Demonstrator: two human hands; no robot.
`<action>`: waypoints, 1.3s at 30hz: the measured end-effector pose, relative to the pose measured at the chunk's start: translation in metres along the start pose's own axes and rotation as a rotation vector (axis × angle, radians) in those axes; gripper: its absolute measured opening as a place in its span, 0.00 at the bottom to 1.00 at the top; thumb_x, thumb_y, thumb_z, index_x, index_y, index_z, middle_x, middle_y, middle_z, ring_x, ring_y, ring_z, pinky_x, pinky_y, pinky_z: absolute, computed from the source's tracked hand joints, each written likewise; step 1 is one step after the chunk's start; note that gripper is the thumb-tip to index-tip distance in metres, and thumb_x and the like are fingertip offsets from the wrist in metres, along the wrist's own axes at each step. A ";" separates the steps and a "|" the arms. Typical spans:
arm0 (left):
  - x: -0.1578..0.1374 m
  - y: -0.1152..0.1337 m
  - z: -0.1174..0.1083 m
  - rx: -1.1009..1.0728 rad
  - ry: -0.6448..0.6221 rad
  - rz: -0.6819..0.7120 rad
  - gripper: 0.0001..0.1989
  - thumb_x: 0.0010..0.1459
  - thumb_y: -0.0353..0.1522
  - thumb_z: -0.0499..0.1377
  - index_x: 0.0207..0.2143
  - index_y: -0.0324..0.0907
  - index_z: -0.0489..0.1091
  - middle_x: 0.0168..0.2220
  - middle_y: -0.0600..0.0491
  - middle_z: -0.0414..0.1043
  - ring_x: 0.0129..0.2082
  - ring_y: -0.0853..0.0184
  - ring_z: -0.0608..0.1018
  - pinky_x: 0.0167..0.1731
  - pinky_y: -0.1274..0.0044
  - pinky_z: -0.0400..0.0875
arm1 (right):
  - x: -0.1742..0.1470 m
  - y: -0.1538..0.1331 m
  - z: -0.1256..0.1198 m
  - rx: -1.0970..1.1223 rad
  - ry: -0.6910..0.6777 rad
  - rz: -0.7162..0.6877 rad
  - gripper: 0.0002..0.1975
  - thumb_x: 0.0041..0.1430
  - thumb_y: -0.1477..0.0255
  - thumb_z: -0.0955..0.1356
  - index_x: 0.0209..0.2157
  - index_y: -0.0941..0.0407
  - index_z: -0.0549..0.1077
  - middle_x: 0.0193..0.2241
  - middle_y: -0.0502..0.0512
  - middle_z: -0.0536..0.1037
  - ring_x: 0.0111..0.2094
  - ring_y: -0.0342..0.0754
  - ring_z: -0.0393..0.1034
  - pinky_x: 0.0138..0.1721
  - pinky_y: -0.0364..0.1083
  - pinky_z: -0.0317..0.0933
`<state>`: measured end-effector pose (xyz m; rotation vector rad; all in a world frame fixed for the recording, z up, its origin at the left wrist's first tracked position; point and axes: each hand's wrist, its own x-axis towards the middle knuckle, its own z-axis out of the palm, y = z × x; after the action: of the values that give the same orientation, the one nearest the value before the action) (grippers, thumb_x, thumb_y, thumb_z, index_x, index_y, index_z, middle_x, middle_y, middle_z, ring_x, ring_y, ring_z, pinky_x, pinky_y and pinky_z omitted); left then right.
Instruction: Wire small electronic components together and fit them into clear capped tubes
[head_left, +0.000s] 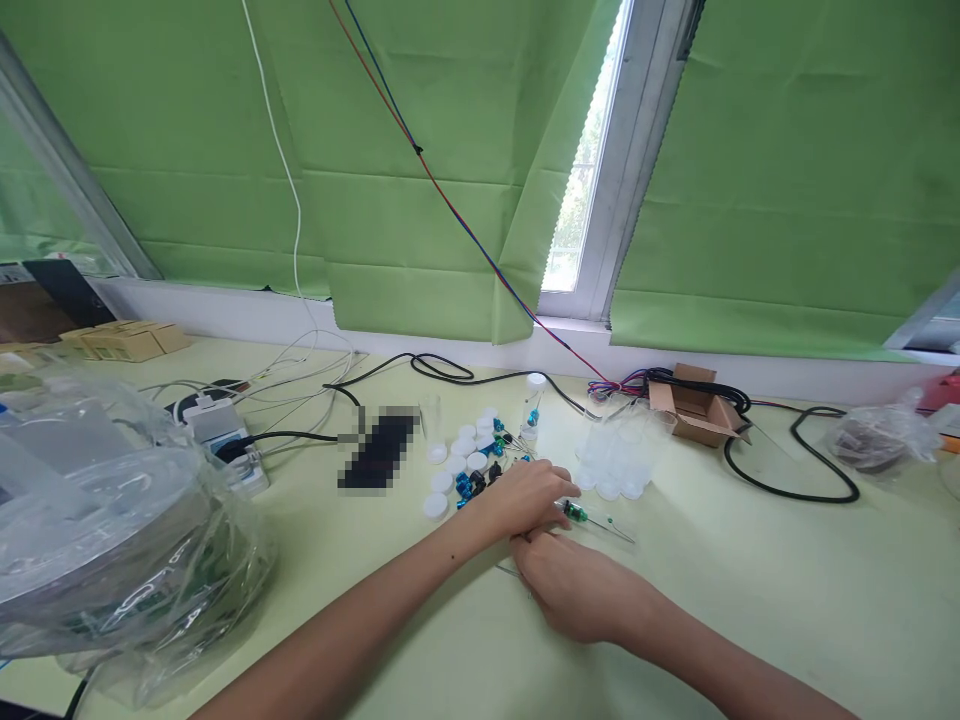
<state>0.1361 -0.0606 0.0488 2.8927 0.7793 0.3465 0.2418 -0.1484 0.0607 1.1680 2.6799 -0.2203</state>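
Observation:
My left hand [531, 495] reaches in over the table with its fingers bent downward, closed at the near end of a small green part with thin metal leads [576, 512]. The leads point away to the right. My right hand [571, 585] is curled just below, its fingertips against the left hand; what it grips is hidden. A thin wire [508, 570] shows beside the right hand. Beyond the left hand lie small blue and black parts [465, 487], white round caps [435, 505] and a capped clear vial [533, 405] with a blue part inside.
Clear frosted vials [611, 460] stand grouped to the right, near an open cardboard box [694, 405] and black cable [814, 495]. A pixelated dark object [379, 450] and a power strip [240, 460] are left. A plastic-wrapped reel [135, 560] fills the left side.

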 end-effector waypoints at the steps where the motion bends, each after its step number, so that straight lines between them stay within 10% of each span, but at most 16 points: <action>1: 0.000 0.000 0.000 0.008 -0.009 0.002 0.07 0.54 0.32 0.65 0.37 0.47 0.76 0.34 0.52 0.77 0.37 0.60 0.78 0.30 0.76 0.67 | 0.000 0.001 0.001 0.003 0.001 0.001 0.20 0.51 0.86 0.61 0.46 0.69 0.70 0.38 0.72 0.77 0.35 0.57 0.73 0.33 0.49 0.63; 10: -0.024 -0.009 -0.006 -0.143 0.166 -0.115 0.12 0.60 0.38 0.60 0.44 0.44 0.71 0.42 0.51 0.76 0.38 0.62 0.77 0.35 0.74 0.66 | -0.008 0.006 -0.011 0.192 -0.036 0.066 0.13 0.56 0.85 0.60 0.42 0.62 0.69 0.38 0.64 0.75 0.31 0.50 0.71 0.21 0.44 0.48; 20: -0.061 -0.021 -0.001 -0.279 0.485 -0.451 0.13 0.60 0.40 0.57 0.44 0.42 0.65 0.30 0.55 0.70 0.24 0.70 0.67 0.27 0.77 0.61 | -0.049 0.029 -0.064 0.545 0.357 0.140 0.08 0.65 0.77 0.57 0.31 0.54 0.61 0.25 0.49 0.72 0.28 0.44 0.66 0.28 0.42 0.56; 26: -0.061 -0.020 -0.001 -0.164 0.517 -0.433 0.11 0.61 0.39 0.55 0.43 0.42 0.64 0.30 0.55 0.69 0.24 0.70 0.69 0.25 0.77 0.59 | -0.063 0.049 -0.084 0.604 0.586 0.254 0.06 0.64 0.72 0.60 0.32 0.53 0.65 0.21 0.46 0.74 0.22 0.44 0.68 0.25 0.42 0.59; 39: -0.065 -0.022 0.004 0.047 0.474 -0.228 0.12 0.65 0.39 0.51 0.46 0.43 0.65 0.41 0.49 0.74 0.33 0.66 0.76 0.26 0.77 0.62 | -0.049 0.056 -0.075 0.632 0.580 0.275 0.08 0.62 0.68 0.61 0.33 0.54 0.70 0.20 0.47 0.73 0.21 0.44 0.69 0.22 0.42 0.60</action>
<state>0.0724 -0.0749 0.0285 2.7481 1.1828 1.0175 0.3054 -0.1288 0.1427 2.0342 2.9630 -0.8437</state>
